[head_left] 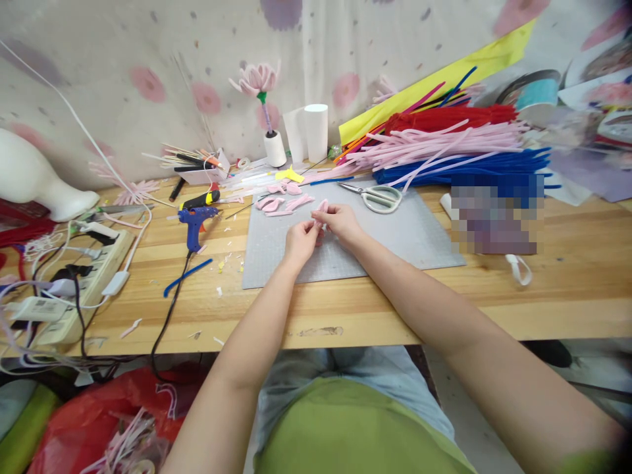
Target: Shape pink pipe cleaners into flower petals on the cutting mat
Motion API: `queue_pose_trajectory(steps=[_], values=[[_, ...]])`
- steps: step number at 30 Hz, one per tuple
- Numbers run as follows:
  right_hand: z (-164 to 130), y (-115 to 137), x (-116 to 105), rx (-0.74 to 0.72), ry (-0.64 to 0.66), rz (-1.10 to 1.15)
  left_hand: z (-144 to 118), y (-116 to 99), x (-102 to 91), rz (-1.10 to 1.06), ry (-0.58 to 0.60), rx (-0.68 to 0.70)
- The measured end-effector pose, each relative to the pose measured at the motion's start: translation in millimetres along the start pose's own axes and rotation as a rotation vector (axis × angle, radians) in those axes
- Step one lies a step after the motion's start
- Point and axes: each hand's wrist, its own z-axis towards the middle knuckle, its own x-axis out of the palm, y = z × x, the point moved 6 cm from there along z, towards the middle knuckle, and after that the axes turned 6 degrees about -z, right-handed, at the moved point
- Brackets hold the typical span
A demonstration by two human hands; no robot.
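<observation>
Head view: left hand (299, 242) and right hand (342, 222) meet over the grey cutting mat (419, 237), fingers pinched shut on a pink pipe-cleaner petal (322, 208). Beyond lie finished petals (281, 201), scissors (378, 195), then pipe-cleaner bundles (459, 148).

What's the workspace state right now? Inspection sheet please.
Surface: wooden table with grey cutting mat.
Job's things: pink pipe-cleaner piece pinched between both hands; shaped pink pieces lie on the mat.
Clutter: scissors, blue glue gun, pipe-cleaner pile, scraps.
Grippers: left hand and right hand both grip the piece.
Cables: power strip, black cord.
Surroundings: floral curtain, finished flower.
</observation>
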Motion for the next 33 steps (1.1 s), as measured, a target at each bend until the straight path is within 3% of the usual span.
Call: queue_pose_trajectory(steps=[4, 10, 14, 23, 27, 30, 33], values=[[1, -2, 1, 0.007, 0.022, 0.017, -2, -3, -6.4, 0.029, -0.075, 0.055], [-2, -7, 7, 0.039, 0.246, 0.225, 2, -6, -14.5, -0.143, -0.152, 0.036], [-4, -7, 6, 0.058, 0.267, 0.269, 1, -8, -14.9, -0.289, -0.169, 0.006], [-7, -3, 9, 0.062, 0.269, 0.251, -3, -13, -13.5, -0.302, -0.184, 0.009], [-7, 7, 4, -0.143, 0.180, -0.013, -3, -10, -17.7, -0.335, -0.226, -0.026], [-11, 21, 1, -0.381, 0.138, -0.251, -2, -8, -16.8, -0.342, -0.200, -0.078], [-13, 27, -3, -0.475, 0.142, -0.350, -3, -8, -14.1, -0.336, -0.150, -0.128]])
